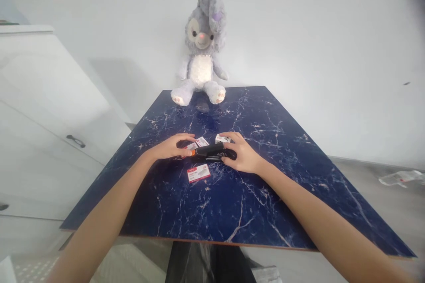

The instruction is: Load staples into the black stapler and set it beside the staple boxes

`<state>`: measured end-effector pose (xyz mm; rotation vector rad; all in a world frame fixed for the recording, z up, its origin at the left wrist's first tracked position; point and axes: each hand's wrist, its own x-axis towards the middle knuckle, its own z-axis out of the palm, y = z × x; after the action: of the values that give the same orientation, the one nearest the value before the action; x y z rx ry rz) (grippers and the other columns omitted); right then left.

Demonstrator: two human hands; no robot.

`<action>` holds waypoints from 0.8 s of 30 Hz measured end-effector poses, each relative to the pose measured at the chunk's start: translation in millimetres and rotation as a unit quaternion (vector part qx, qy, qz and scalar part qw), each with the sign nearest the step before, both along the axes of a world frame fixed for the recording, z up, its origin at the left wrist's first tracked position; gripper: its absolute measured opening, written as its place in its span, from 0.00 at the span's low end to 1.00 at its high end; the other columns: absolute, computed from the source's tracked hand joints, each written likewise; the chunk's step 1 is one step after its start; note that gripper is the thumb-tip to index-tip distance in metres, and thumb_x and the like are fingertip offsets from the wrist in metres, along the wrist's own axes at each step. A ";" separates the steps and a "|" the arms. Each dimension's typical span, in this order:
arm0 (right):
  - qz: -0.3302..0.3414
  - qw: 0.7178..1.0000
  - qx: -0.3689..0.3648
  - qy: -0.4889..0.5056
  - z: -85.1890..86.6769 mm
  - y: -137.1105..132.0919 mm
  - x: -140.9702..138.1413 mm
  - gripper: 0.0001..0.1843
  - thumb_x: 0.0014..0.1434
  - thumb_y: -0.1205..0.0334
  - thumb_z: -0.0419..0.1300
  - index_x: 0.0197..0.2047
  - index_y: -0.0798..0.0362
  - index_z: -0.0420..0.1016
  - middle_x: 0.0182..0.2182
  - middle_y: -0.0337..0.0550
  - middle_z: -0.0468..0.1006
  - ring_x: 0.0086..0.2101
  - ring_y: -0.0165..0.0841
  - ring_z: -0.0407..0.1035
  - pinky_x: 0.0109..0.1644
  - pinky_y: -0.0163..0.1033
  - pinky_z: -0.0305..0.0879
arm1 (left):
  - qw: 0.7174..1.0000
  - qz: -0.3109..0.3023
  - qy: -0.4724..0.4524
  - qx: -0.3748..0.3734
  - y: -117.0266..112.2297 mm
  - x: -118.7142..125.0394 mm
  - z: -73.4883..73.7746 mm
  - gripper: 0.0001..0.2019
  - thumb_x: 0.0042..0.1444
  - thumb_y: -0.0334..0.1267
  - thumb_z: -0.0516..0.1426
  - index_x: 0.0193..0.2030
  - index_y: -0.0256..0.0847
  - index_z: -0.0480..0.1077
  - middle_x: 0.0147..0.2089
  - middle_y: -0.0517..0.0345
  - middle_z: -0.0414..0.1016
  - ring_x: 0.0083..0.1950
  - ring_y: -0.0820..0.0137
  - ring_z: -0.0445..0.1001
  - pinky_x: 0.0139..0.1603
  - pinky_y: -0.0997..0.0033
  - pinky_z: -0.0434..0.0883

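Note:
A black stapler with an orange left end lies between my hands at the middle of the table. My right hand grips its right end, fingers behind and thumb in front. At the orange end, the thumb of my left hand touches it; the left fingers are apart, arched over small red-and-white boxes. Another small white box is partly covered by my right fingertips. Closer to me lies a flat red-and-white box with printing on it. Dark parts beneath the stapler are hard to make out.
The blue marble-patterned table narrows toward the wall. A grey plush rabbit sits at its far edge. To the left stands a white cabinet with dark handles. Clear plastic packaging lies on the floor at right.

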<state>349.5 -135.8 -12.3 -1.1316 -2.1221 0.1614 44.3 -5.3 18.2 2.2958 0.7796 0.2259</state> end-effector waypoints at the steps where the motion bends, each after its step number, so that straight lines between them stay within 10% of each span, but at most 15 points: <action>1: -0.002 1.000 0.003 0.001 0.1 -0.2 -0.5 0.08 0.53 0.65 0.65 0.39 0.51 0.79 0.60 0.53 0.70 0.59 0.51 0.62 0.62 0.61 0.64 | 1.000 0.002 0.003 -0.001 -0.1 0.4 0.3 0.28 0.55 0.56 0.63 0.61 0.52 0.73 0.73 0.52 0.61 0.74 0.50 0.58 0.73 0.46 0.55; 24: -0.004 1.000 0.011 0.014 -4.5 3.5 0.9 0.04 0.54 0.63 0.68 0.35 0.50 0.80 0.58 0.51 0.72 0.60 0.51 0.61 0.64 0.63 0.63 | 0.999 -0.002 0.027 -0.027 5.4 1.2 0.6 0.29 0.53 0.57 0.64 0.61 0.52 0.73 0.74 0.53 0.60 0.73 0.48 0.59 0.72 0.47 0.58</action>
<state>350.5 -132.3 -16.8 -1.1190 -2.0894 0.1495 45.5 0.0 18.8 2.2601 0.7988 0.1408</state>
